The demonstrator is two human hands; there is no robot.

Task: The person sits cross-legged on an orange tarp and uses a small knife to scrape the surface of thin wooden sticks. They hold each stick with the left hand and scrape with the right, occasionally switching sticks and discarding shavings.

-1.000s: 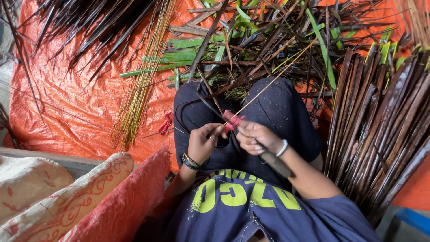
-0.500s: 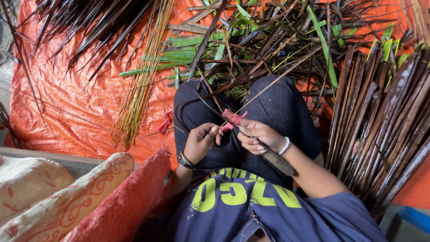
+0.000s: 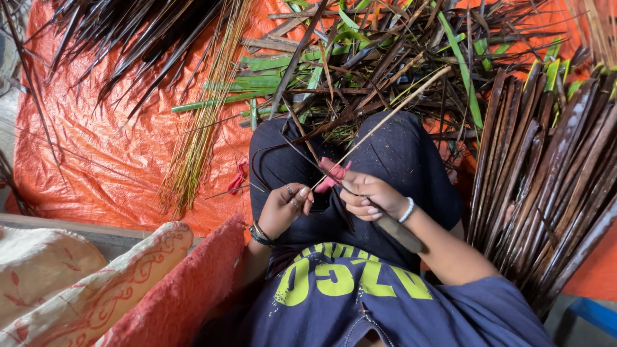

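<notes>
the left hand pinches a thin pale midrib; the right hand grips a knife against it. a small bundle of stripped sticks lies on the orange tarp, while the big heap of fronds looks unworked.

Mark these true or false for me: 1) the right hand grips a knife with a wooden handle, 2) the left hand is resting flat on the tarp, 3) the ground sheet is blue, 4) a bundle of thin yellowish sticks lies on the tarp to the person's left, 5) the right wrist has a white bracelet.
1) True: the right hand grips a knife with a wooden handle.
2) False: the left hand is raised over the lap, pinching a thin pale midrib.
3) False: the tarp is orange.
4) True: the yellowish stick bundle lies there.
5) True: a white bracelet circles it.
</notes>
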